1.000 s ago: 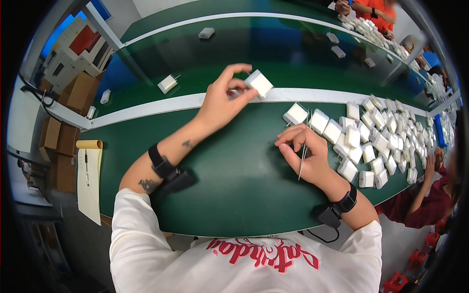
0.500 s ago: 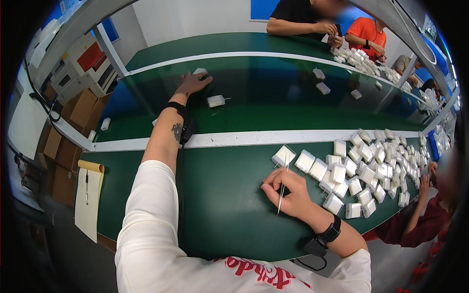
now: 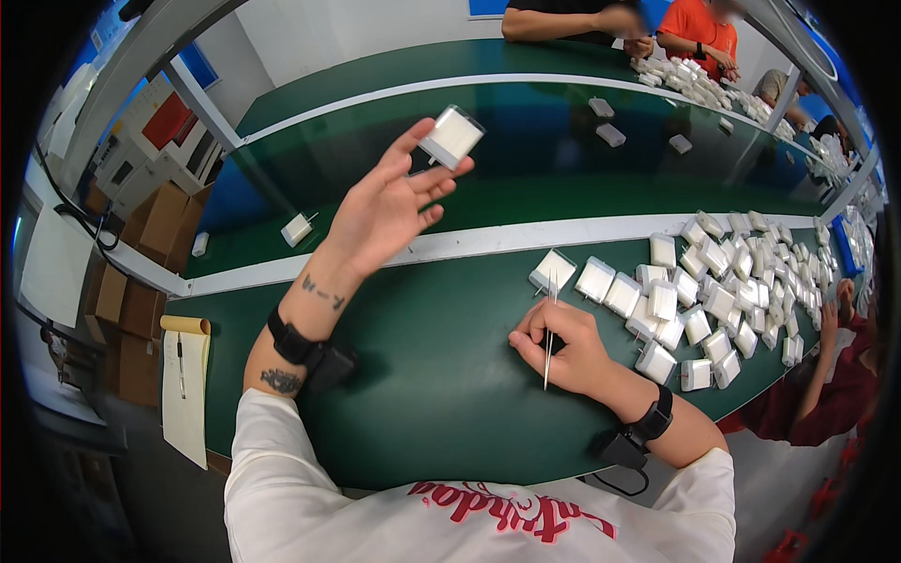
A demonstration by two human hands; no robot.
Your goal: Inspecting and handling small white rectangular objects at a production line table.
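Observation:
My left hand point(image 3: 389, 202) is raised over the far green surface, palm turned up. Its thumb and fingers hold a white plug adapter point(image 3: 454, 134) with clear plastic at its edges and a metal pin showing below. Lower down, at the right, my right hand point(image 3: 574, 355) is closed round thin metal tweezers point(image 3: 547, 364), held upright. The tweezers' tips overlap a similar adapter point(image 3: 542, 274) lying on the near green table point(image 3: 432, 394). Beside that hand spreads a pile of such adapters point(image 3: 696, 326).
A white rail point(image 3: 497, 236) divides the near table from the far surface, where a few adapters point(image 3: 297, 230) lie apart. A yellow notepad point(image 3: 192, 403) with a pen is at the left. Co-workers point(image 3: 696, 42) sit across and at the right. Cardboard boxes point(image 3: 155, 220) stand left.
My left hand has lifted from the far surface and come back nearer, turning palm up with an adapter in its fingers. My right hand keeps its hold on the tweezers. The view has shifted slightly.

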